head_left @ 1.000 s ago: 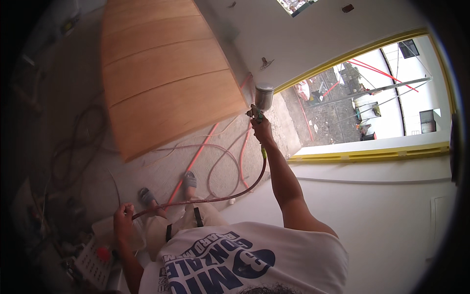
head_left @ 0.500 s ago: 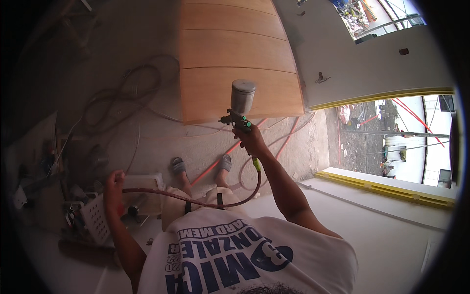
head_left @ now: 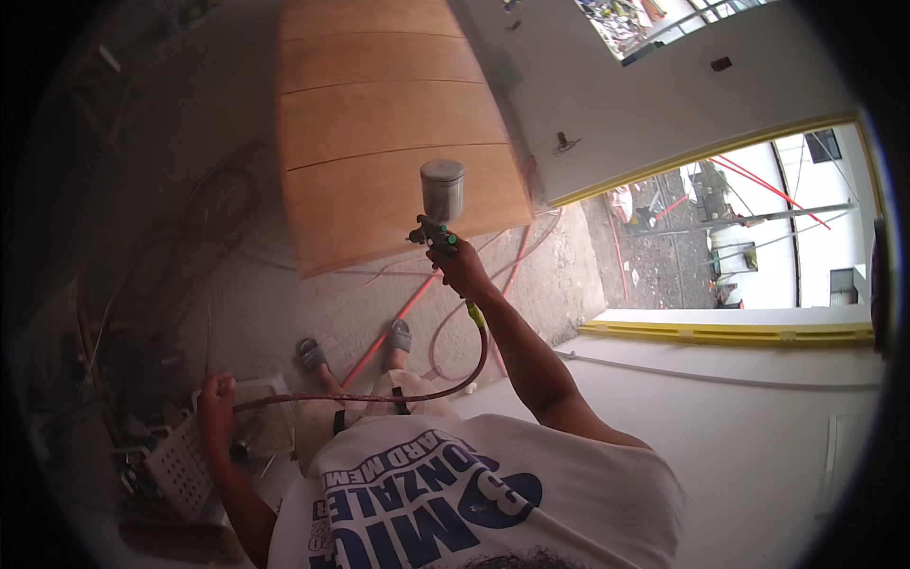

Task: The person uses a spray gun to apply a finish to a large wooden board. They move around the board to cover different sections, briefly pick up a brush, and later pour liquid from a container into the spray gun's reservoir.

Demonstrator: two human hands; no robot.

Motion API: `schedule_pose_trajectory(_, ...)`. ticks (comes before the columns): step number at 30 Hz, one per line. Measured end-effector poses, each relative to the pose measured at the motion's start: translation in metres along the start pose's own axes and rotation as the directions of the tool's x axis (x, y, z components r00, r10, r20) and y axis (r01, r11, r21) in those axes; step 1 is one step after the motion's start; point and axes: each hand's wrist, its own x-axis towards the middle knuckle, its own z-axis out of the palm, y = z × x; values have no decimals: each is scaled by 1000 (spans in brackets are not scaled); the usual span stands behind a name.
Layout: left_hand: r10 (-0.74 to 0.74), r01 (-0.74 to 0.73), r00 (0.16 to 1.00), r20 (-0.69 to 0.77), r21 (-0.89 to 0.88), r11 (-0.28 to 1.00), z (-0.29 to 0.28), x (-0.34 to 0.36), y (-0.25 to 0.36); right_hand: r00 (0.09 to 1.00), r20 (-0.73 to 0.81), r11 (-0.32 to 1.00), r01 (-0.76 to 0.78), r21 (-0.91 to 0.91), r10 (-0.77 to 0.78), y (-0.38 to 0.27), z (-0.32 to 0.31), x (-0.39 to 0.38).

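Observation:
My right hand [head_left: 462, 268] is wrapped round the handle of a spray gun [head_left: 433, 233], held up near the close edge of a wooden panel [head_left: 393, 123]. On top of the gun sits a grey metal paint cup [head_left: 443, 192]. A dark red air hose [head_left: 408, 395] leaves the handle at a yellow-green fitting [head_left: 474, 311], loops down and crosses in front of my legs to my left side. There my left hand [head_left: 216, 396] is closed on the hose. The panel is light brown with dark grooves across it. A pale haze hangs to its left.
Several hoses lie on the concrete floor, among them an orange one [head_left: 389, 327]. At my lower left stand a white perforated basket [head_left: 178, 467] and a pale bin [head_left: 275, 389]. On the right, a yellow-framed opening [head_left: 720, 333] pierces the white wall [head_left: 654, 123].
The whole view has shifted, so the panel now stands farther left and tilted. The spray gun has moved slightly left across the panel's near edge. Haze at the left has thickened. Both grips are unchanged.

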Motion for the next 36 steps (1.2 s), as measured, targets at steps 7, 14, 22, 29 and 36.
schedule_pose_trajectory(7,175,-168,939,295,-48,985,112,7,66,907,-389,976,91,-199,-164,64,-199,21)
schedule_pose_trajectory(14,177,-142,915,363,-119,983,157,-4,123,767,-631,952,-93,-293,-119,117,-319,42)
schedule_pose_trajectory(22,194,-191,979,56,-51,980,78,64,89,920,-392,994,31,108,14,12,-226,-8)
schedule_pose_trajectory(29,215,-217,976,-36,-58,975,-43,177,19,949,-314,982,82,171,-25,-103,-67,-15)
schedule_pose_trajectory(36,229,-245,925,304,16,969,-145,261,-67,958,-280,983,112,148,-67,-205,83,11)
